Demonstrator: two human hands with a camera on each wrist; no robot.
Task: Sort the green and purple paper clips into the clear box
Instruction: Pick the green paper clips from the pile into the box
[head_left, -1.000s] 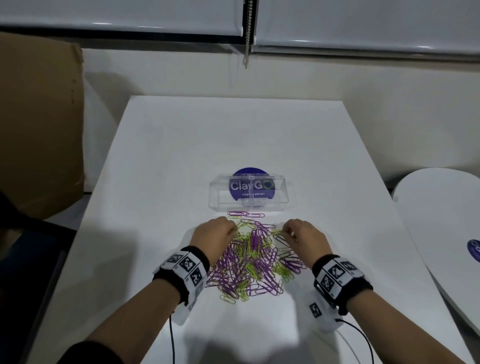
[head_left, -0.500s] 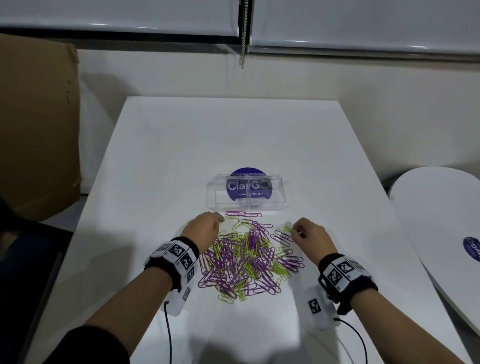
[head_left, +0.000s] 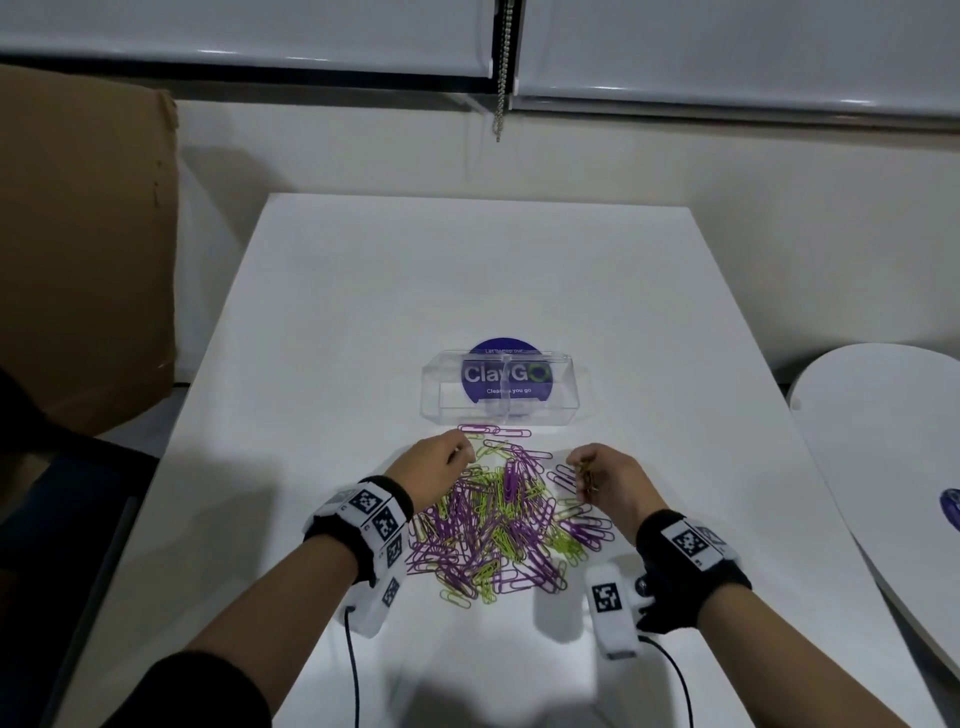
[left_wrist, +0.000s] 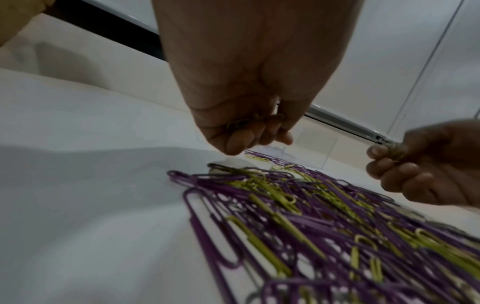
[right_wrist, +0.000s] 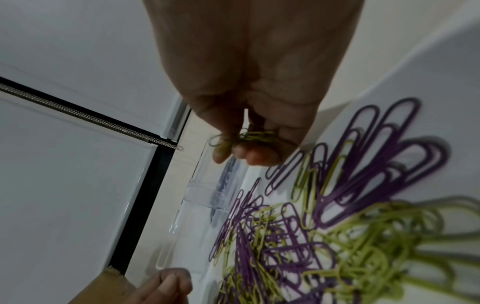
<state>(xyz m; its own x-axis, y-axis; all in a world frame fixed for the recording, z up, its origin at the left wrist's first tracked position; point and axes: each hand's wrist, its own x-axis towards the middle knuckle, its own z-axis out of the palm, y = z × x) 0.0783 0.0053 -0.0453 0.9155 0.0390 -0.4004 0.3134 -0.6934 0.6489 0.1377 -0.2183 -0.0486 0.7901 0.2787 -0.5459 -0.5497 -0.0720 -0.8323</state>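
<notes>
A heap of green and purple paper clips (head_left: 493, 525) lies on the white table (head_left: 363, 312), just in front of the clear box (head_left: 452, 415), which has a middle divider. My left hand (head_left: 462, 454) hovers over the heap's far left edge, fingers curled round a paper clip (left_wrist: 249, 123) whose colour is lost in shadow. My right hand (head_left: 579, 465) hangs over the far right edge and pinches a small bunch of green clips (right_wrist: 249, 136). The box (right_wrist: 205, 191) stands close beyond both hands and looks empty.
Two purple clips (head_left: 493, 430) lie apart right by the box's front wall. A round purple ClayGO sticker (head_left: 506, 374) shows through the box. Brown cardboard (head_left: 83, 249) leans at the left; a round white table (head_left: 883, 441) stands on the right.
Both hands have come up off the heap and moved slightly apart. The right hand now holds green clips clear of the pile, and the left has closed round a clip.
</notes>
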